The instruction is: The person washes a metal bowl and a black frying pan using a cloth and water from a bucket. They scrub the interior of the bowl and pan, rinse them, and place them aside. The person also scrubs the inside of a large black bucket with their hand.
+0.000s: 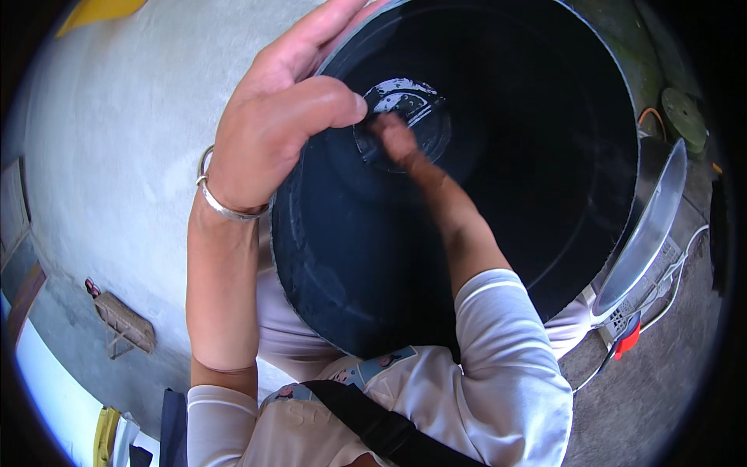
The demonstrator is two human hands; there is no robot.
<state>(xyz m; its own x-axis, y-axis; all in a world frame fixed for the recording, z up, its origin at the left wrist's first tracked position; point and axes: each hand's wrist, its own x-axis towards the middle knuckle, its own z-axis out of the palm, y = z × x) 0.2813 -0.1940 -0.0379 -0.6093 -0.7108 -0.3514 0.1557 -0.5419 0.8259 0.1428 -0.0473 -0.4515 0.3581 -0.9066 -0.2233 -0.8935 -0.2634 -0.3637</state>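
A large, deep black bucket (pixel 537 156) is tilted with its mouth toward me, against my lap. At its upper left rim, my left hand (pixel 272 117) is closed, the thumb inside the wall and the other fingers mostly hidden behind it. My right arm goes down into the bucket, and my right hand (pixel 397 140) is near the bottom. Motion and shade smear its fingers, so I cannot tell whether it holds anything. Beside this hand the round bottom (pixel 405 101) shines as if wet.
To the right stand a wide metal basin (pixel 642 233), a light plastic basket (pixel 650 292) and a white cable (pixel 675 288), with a red piece (pixel 627 342) close by. A round greenish lid (pixel 685 118) lies farther off. At left is a small woven stool (pixel 124 323).
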